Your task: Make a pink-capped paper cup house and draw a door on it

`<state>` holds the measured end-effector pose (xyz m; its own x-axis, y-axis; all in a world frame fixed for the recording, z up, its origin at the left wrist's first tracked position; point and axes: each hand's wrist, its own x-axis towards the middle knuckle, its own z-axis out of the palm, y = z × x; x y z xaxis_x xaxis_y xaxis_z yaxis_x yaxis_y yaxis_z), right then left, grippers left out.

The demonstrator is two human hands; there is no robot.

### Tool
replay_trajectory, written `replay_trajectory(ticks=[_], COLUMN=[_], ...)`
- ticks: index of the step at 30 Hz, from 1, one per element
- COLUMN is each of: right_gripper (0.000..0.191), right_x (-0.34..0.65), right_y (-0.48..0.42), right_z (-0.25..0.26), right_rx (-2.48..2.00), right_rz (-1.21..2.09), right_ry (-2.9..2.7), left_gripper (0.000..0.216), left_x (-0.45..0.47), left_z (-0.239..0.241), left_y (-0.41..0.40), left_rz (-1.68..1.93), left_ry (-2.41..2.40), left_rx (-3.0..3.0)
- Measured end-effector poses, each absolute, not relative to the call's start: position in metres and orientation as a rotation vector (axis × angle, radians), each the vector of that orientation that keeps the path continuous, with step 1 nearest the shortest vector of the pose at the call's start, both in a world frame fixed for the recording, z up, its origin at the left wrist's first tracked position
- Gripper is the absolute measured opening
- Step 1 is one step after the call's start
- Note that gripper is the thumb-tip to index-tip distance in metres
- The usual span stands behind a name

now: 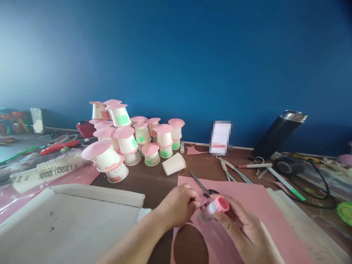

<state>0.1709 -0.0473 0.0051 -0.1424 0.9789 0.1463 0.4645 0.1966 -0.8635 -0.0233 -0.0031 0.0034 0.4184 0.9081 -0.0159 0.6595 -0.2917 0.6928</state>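
Note:
My right hand [244,229] is closed round a glue stick [216,207] with a pink end, held tilted over a pink paper sheet [247,198]. My left hand [178,205] pinches a small pink paper piece [202,201] right at the glue stick's tip. A round hole [189,245] is cut out of the sheet near its front edge. Scissors [202,186] lie on the sheet just beyond my hands.
A pile of paper-cup houses with pink roofs [129,141] stands at the back left, with a plain cup [173,164] on its side. A flat cardboard box [68,216] lies at the left, a stack of cups in plastic [46,170] behind it. Pliers [231,170], pens, a black tumbler [277,134] and cables sit at the right.

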Motion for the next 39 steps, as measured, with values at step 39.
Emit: replay_trajectory(ticks=[39], right_gripper=[0.028], right_x=[0.159], right_y=[-0.055], right_z=[0.010], right_rx=[-1.459], right_rz=[0.923], right_ry=[-1.498], left_gripper=[0.022], left_x=[-0.024], left_z=[0.003], left_y=[-0.002], left_rz=[0.509], left_ry=[1.317], left_rx=[2.021])
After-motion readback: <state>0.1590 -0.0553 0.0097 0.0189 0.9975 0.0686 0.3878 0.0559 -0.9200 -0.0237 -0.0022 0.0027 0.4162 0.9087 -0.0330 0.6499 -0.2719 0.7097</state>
